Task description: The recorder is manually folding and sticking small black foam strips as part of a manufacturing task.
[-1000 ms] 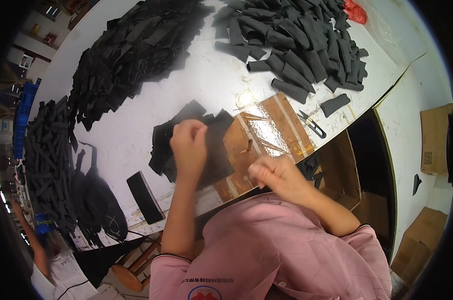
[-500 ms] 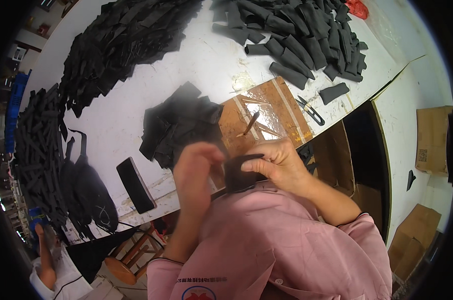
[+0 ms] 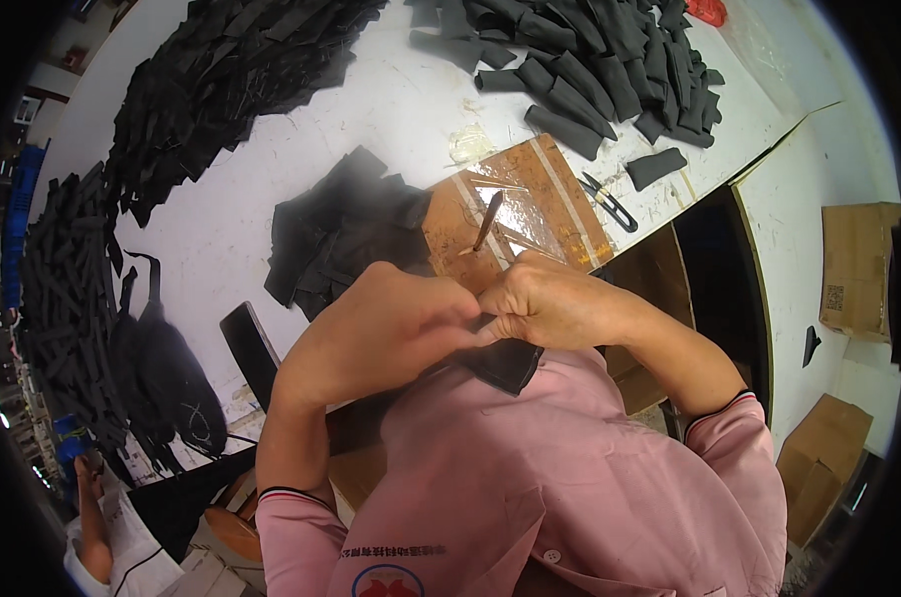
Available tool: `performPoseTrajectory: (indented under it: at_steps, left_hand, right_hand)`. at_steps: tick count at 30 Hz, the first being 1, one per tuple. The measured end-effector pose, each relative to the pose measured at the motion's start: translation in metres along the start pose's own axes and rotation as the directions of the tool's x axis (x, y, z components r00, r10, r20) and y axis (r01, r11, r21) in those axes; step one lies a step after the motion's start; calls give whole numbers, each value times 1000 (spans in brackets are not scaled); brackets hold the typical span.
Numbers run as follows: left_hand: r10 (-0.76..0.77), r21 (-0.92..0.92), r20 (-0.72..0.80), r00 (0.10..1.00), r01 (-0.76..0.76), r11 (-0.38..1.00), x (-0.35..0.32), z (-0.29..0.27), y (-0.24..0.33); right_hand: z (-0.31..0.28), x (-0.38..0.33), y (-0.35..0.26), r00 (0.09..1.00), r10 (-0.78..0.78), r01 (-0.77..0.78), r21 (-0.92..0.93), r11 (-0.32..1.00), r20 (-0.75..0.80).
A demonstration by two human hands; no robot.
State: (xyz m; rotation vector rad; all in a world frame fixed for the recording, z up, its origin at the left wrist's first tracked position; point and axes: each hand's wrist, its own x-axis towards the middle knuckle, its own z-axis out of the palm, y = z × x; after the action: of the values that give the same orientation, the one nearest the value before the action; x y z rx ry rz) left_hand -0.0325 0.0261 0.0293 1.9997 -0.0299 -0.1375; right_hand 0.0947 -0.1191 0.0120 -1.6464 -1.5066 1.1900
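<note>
Close against my shirt, my left hand [image 3: 411, 316] and my right hand [image 3: 550, 303] meet with fingers pinched together. Between them is a black fabric piece [image 3: 507, 367], its lower end hanging below the fingers; its upper edge is hidden by my hands. Just beyond lies a brown board [image 3: 560, 194] with strips of clear tape, and a pointed wooden stick [image 3: 488, 221] stands up from it. Left of the board is a loose pile of flat black fabric pieces [image 3: 346, 234].
Black-handled thread snips [image 3: 611, 204] and a single dark fabric tube [image 3: 656, 169] lie right of the board. Many tubes [image 3: 610, 75] are heaped beyond. A phone [image 3: 251, 348], a black bag [image 3: 177, 383] and large dark fabric heaps [image 3: 232, 90] occupy the left. Cardboard boxes [image 3: 858, 269] stand right.
My left hand has moved right and come together with my right hand at the fabric. The fabric piece now hangs lower, beneath the fingers. The whole view has shifted slightly.
</note>
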Motion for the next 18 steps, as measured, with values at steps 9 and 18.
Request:
performPoseTrajectory:
  at_steps: [9, 18]
  left_hand:
    - [-263, -334, 203, 943, 319, 887, -4, 2, -22]
    - [-218, -254, 157, 963, 252, 934, -9, 5, -24]
  right_hand:
    - [9, 4, 8, 994, -31, 25, 51, 998, 107]
    - [7, 8, 9, 982, 23, -6, -90, 996, 185]
